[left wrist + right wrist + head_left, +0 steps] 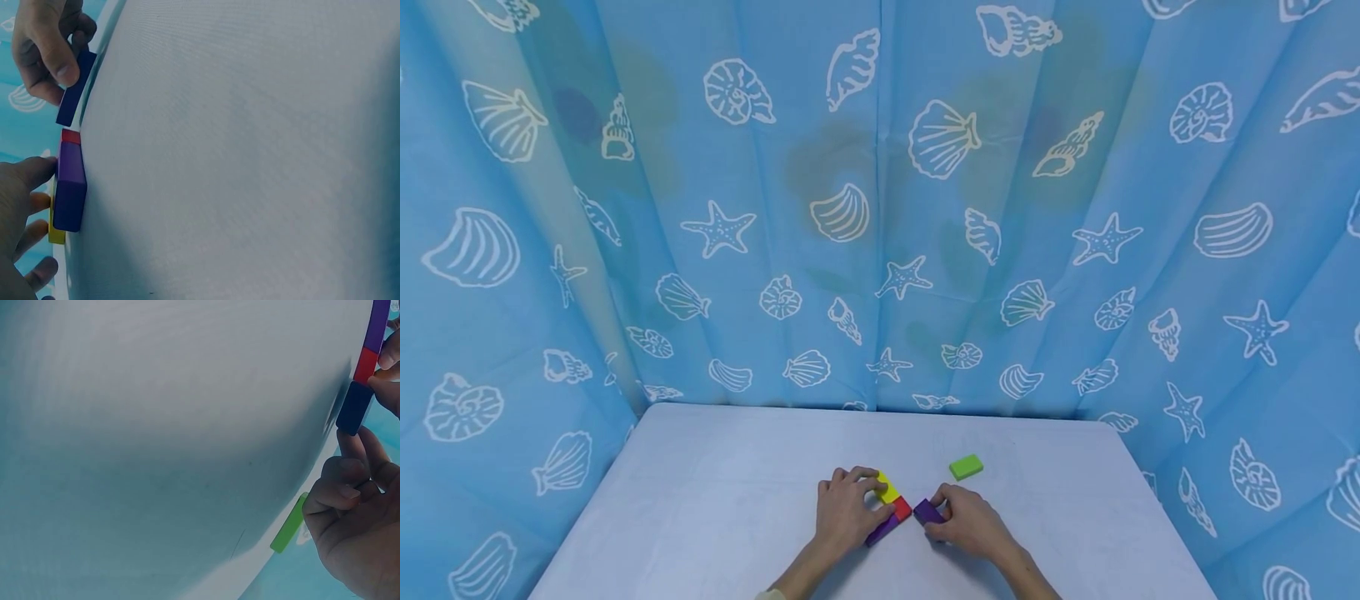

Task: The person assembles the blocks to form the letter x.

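My left hand rests on a group of joined blocks, thumb on the purple block and index finger at the yellow block. Between those two, at the corner, lies a red block. From the right, my right hand pinches a dark blue block between thumb and fingers. That block's near end is close to the red block, with a small gap in the head view. In the right wrist view, the dark blue block lines up with the red and purple ones.
A light green block lies on the white-covered table, beyond the right hand. Blue curtains with white seashell prints hang behind the table and along both sides.
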`<state>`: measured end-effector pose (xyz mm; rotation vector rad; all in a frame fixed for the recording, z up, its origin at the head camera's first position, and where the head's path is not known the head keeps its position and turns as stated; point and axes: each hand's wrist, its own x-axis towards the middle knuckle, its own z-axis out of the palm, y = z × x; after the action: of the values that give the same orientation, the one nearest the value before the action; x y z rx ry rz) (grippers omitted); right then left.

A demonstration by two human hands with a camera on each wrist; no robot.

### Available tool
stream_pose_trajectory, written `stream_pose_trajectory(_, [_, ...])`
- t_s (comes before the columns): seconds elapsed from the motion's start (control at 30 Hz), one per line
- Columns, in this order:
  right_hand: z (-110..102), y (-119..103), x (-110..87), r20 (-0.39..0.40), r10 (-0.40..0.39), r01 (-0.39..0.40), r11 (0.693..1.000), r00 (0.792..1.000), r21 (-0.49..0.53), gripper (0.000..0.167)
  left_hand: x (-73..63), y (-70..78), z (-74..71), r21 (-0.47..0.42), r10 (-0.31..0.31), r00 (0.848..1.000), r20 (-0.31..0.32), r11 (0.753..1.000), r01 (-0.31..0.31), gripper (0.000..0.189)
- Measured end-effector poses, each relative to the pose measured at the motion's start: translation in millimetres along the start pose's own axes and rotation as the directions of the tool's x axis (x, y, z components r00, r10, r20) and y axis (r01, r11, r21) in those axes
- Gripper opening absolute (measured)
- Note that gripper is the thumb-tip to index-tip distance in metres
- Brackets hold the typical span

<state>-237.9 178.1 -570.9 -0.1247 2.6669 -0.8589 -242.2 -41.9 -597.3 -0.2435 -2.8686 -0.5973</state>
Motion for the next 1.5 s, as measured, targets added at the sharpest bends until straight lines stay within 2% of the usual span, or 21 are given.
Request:
stream_pose_trajectory(0.37, [2.9,-3.5,-1.8,0.045,-0.035,0.036,0.999,0.998,-0.018,0.035,0.9,-0.1,0.2,-0.004,-0.005,1.000,0.006,1.000,0.005,0.036])
stream_pose_trajectory(0.63, [3.4,-7.2,-2.7,0.056,-0.059,0.059,0.998,0.997,-0.004,0.032,1.1,-0.1,-0.2,-0.011,0.017,1.000,-0.015,1.000,-0.017,0.036])
stream_pose_trajectory(0.93, [5.5,-10.5,-3.7,0.072,-0.066,0.067,0.998,0.995,-0.002,0.033,0.9,-1.2,-0.1,-0.009,0.014,1.000,-0.001,1.000,-0.014,0.036])
stream_pose_trajectory(1.2, [6.3,-13.8,-7.8,0.084,-0.074,0.071,0.997,0.994,0.040,0.032,-0.4,-2.4,1.6,-0.009,0.012,1.000,0.007,1.000,-0.012,0.037])
stream_pose_trajectory(1.5, [8.6,-14.0,-6.6,0.085,-0.064,0.061,0.997,0.994,0.039,0.032,-2.0,-1.9,0.6,0.008,0.027,1.000,-0.002,1.000,-0.027,0.038])
